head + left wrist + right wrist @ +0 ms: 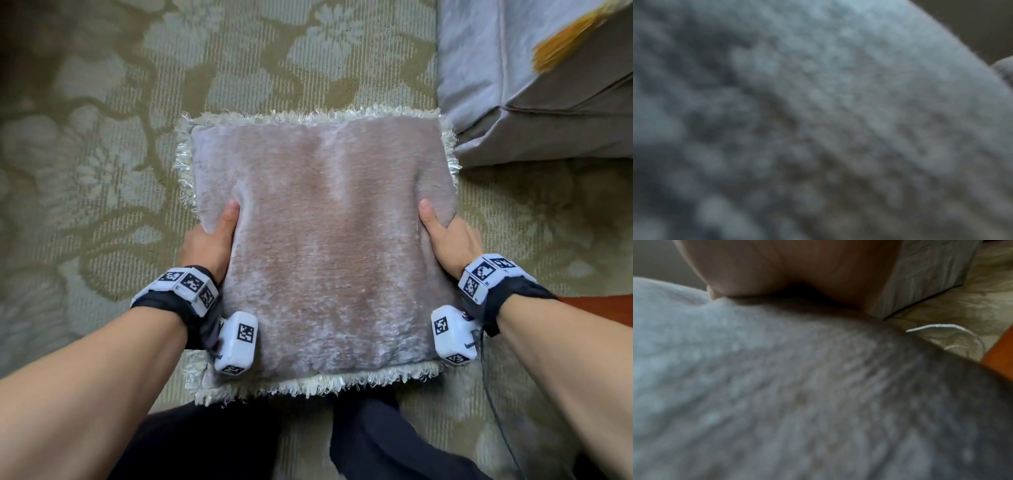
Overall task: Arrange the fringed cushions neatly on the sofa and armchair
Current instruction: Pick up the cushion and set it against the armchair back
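A square grey-pink plush cushion with a pale fringe round its edge is held flat in front of me, above the carpet. My left hand grips its left side, thumb on top and fingers hidden underneath. My right hand grips its right side the same way. The left wrist view is filled by the blurred cushion fabric. In the right wrist view the palm of my right hand presses on the cushion. A pale grey upholstered seat stands at the upper right.
A beige and pale blue floral carpet covers the floor. A yellow tassel lies on the seat at the top right. An orange-brown wooden edge shows at the right. My dark-trousered legs are below the cushion.
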